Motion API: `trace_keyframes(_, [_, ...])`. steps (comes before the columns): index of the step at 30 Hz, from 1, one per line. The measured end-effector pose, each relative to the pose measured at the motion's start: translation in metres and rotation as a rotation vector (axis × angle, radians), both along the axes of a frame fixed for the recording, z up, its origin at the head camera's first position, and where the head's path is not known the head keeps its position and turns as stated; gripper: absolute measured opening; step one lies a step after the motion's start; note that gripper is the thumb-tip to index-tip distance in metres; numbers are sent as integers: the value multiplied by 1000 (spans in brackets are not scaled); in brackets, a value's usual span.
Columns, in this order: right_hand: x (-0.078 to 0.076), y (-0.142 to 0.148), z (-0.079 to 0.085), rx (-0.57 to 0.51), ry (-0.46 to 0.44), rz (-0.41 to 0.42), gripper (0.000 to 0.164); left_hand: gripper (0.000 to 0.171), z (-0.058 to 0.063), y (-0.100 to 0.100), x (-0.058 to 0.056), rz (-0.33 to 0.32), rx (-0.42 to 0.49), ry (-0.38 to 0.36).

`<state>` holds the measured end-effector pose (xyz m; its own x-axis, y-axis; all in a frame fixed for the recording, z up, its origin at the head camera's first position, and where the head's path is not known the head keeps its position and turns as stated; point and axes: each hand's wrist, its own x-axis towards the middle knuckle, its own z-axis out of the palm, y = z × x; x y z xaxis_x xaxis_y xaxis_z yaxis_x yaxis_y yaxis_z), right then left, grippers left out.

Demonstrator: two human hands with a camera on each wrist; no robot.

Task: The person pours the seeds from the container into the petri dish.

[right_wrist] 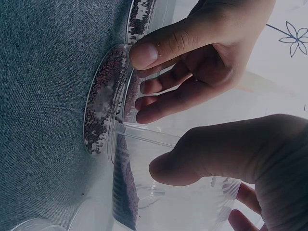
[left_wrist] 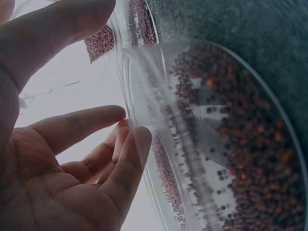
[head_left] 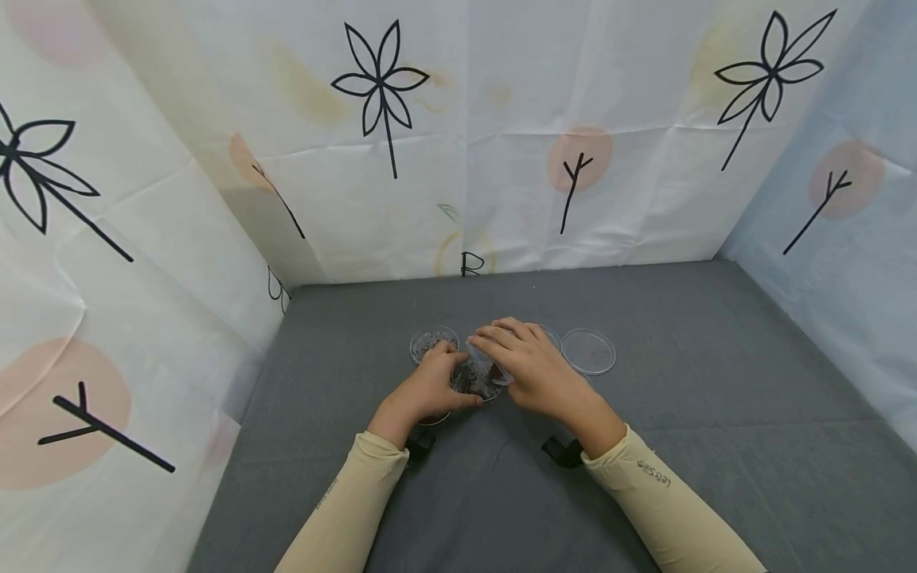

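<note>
My left hand (head_left: pixel 435 383) spans a clear petri dish (left_wrist: pixel 284 144) of small dark reddish-brown seeds, thumb and fingers at its rim. The dish lies flat on the grey cloth. With thumb and fingers on opposite sides, my right hand (head_left: pixel 533 372) grips a clear plastic cup (right_wrist: pixel 166 199) above the dish's right part. The cup is tilted, mouth toward the dish, and seeds (right_wrist: pixel 126 192) lie along its lower wall. In the head view the fingers hide part of both. Another seed-filled dish (head_left: pixel 424 342) stands just behind my left hand.
A round clear dish or lid (head_left: pixel 589 351) lies right of my right hand, with another (head_left: pixel 552 337) partly behind that hand. A further dish rim (head_left: pixel 434 419) shows below my left wrist. Printed white cloth (head_left: pixel 501 199) walls the back and sides of the grey tabletop (head_left: pixel 702 382).
</note>
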<state>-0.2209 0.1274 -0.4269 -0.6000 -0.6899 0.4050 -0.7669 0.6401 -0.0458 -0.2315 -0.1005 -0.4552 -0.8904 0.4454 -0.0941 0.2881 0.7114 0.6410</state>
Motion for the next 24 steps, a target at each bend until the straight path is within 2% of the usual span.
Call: trace_keyframes(24, [1, 0, 1, -10, 2, 13, 82, 82, -2, -1, -1, -9, 1, 11])
